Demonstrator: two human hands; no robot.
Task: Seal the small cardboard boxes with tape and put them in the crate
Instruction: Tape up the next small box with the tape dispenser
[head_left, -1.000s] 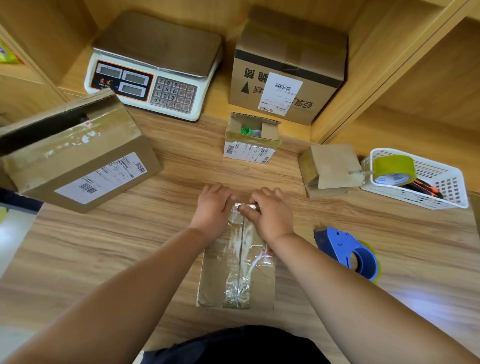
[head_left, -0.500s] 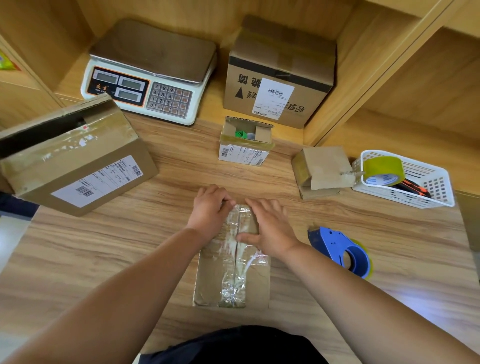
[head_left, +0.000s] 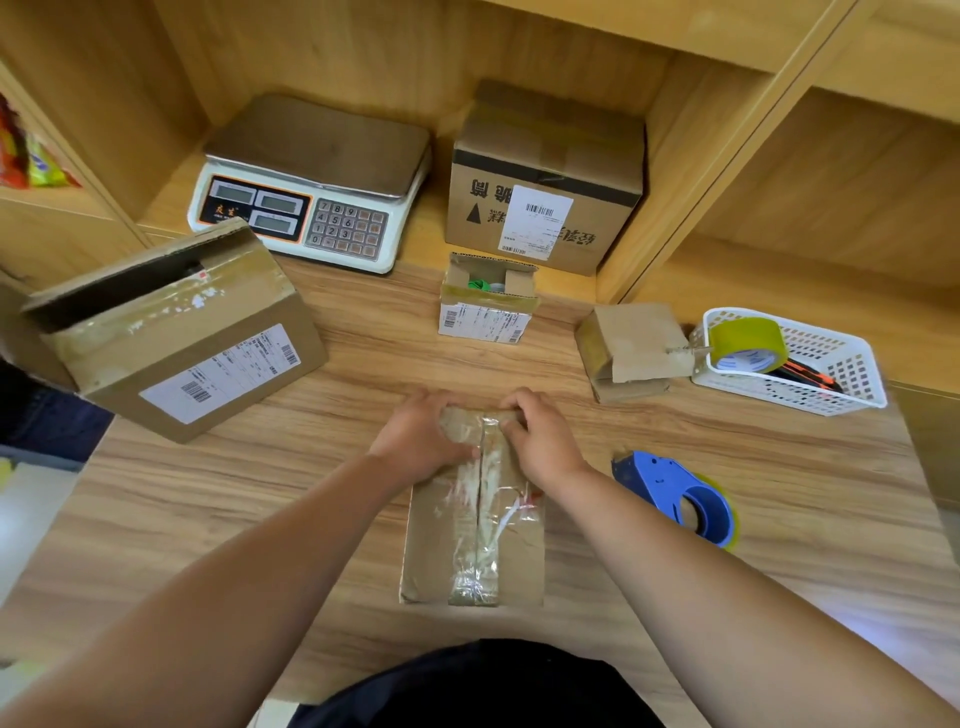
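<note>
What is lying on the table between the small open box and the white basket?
A small brown cardboard box with a loose flap, seen in the head view.

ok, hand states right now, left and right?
Left hand: grips the box, fingers curled over its far edge.
Right hand: grips the box too, fingers curled over the same edge.

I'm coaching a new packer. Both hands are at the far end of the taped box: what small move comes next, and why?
Probably press the clear tape down over the far edge. The left hand and right hand grip the far end of the small box, where the wrinkled strip along its centre seam ends, and the blue tape dispenser lies aside.
</note>
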